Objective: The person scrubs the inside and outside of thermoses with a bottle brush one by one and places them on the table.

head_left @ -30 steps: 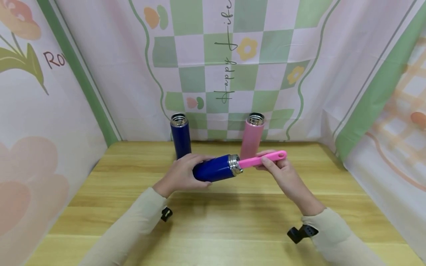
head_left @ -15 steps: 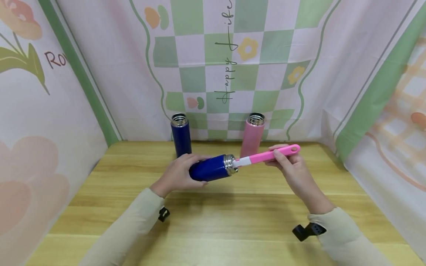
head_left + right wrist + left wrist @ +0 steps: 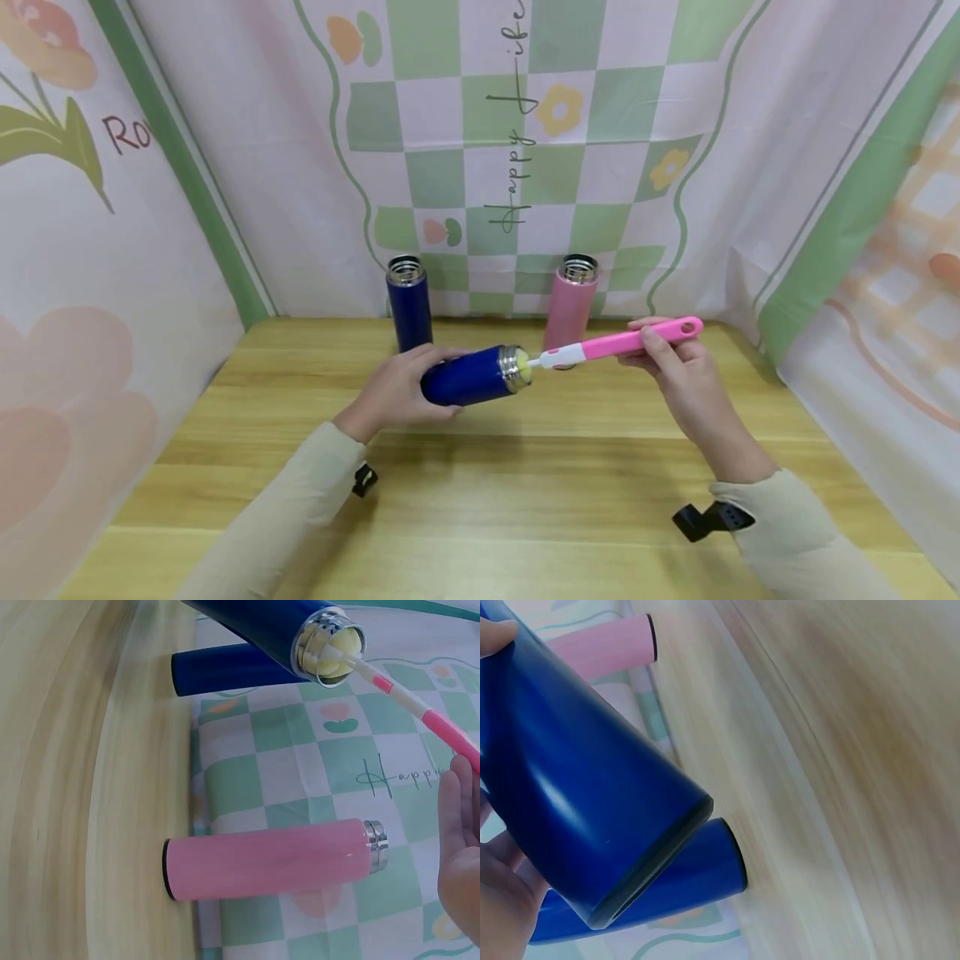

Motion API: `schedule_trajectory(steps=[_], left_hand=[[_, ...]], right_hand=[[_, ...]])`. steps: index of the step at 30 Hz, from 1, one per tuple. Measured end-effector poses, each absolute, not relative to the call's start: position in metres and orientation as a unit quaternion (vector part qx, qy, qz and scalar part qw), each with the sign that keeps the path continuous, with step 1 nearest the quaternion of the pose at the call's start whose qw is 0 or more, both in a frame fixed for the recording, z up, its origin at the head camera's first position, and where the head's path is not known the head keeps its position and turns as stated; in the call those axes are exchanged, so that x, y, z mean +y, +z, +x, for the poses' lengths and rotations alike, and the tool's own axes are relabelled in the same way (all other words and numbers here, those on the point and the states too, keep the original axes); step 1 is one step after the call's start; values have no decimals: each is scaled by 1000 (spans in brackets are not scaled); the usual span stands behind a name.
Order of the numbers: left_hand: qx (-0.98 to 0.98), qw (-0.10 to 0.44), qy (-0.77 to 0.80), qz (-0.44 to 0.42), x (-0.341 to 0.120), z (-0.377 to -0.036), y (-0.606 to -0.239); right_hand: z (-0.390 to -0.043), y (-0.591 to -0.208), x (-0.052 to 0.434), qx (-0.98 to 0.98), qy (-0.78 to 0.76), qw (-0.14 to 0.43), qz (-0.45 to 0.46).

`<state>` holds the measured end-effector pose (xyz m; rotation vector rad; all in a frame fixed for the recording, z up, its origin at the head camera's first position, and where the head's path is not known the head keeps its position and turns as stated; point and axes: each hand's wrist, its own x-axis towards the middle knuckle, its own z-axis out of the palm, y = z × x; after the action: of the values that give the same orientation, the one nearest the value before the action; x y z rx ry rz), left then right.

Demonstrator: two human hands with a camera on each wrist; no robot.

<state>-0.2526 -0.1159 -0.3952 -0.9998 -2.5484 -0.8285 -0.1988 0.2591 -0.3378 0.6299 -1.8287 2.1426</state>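
Observation:
My left hand (image 3: 397,389) grips a dark blue vacuum flask (image 3: 467,377), tilted nearly level above the table with its steel mouth facing right. In my right hand (image 3: 686,371) is the pink handle of a bottle brush (image 3: 630,342), pinched between thumb and fingers. The brush has a white neck, and its pale yellow sponge head (image 3: 341,656) sits in the flask's mouth, partly showing at the rim. From the left wrist view, the flask's dark base (image 3: 652,862) points toward the camera.
Behind my left hand a second blue flask (image 3: 409,308) stands upright without a lid. A pink flask (image 3: 572,304), also lidless, stands upright behind the brush. Both are at the back of the wooden table (image 3: 480,517), before a checkered curtain (image 3: 495,175).
My right hand has moved right and slightly up, drawing the brush outward so its white neck and yellow sponge now show. My left hand and the flask have shifted slightly left.

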Motion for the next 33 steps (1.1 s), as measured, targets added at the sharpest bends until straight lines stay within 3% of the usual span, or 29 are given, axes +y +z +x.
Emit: schedule_trajectory(steps=[33], left_hand=[[-899,131,-239,-344,-116,-242,-390]], right_hand=[[-193,-334,293,-617,758,150,148]])
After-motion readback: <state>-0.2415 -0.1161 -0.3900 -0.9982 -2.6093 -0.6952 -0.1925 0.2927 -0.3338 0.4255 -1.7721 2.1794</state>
